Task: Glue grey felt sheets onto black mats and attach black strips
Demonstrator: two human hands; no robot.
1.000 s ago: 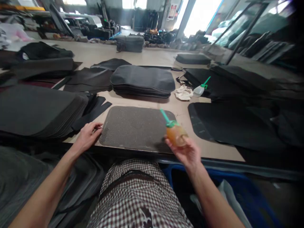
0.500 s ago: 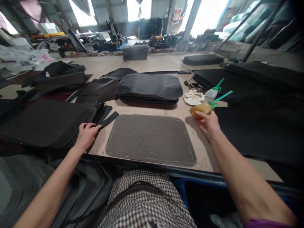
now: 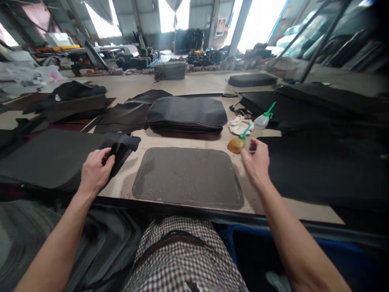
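My left hand (image 3: 96,168) is closed on several black strips (image 3: 123,152), raising them at the edge of a stack of dark rounded sheets (image 3: 54,158). My right hand (image 3: 257,158) is open, its thumb and fingers apart, just beside a squeeze bottle (image 3: 236,145) of amber liquid with a green spout. The bottle rests tilted on the table; whether the thumb still touches it is hard to see. Between my hands a worn grey-brown rounded panel (image 3: 188,178) lies flat at the table's front edge.
Beyond the panel stands a stack of black rounded pieces (image 3: 187,111). A second, clear bottle (image 3: 261,121) with a green spout is beside a crumpled white cloth (image 3: 240,125). Large black sheets (image 3: 316,170) cover the right side. Dark material (image 3: 121,115) lies left of the stack.
My right hand has moved left with the amber bottle, set it down and opened. My left hand has taken hold of the black strips, lifting them and drawing them left.
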